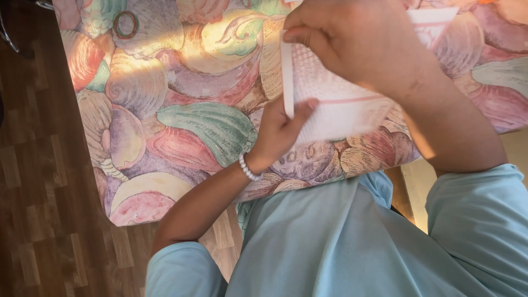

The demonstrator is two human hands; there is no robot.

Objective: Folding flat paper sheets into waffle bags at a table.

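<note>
A white sheet of paper with pale red lines and fine print (335, 104) lies on a table under a cloth printed with large seashells (181, 110). My left hand (278, 132), with a pearl bracelet on its wrist, pinches the sheet's folded left edge from below. From above, my right hand (357, 41) presses thumb and fingers on the same fold and hides the sheet's upper part. Both hands meet at the fold near the table's near edge.
A green and red elastic ring (126, 24) lies on the cloth at the far left. Wooden floor (38, 181) shows left of the table. My light blue shirt (341, 242) fills the lower frame.
</note>
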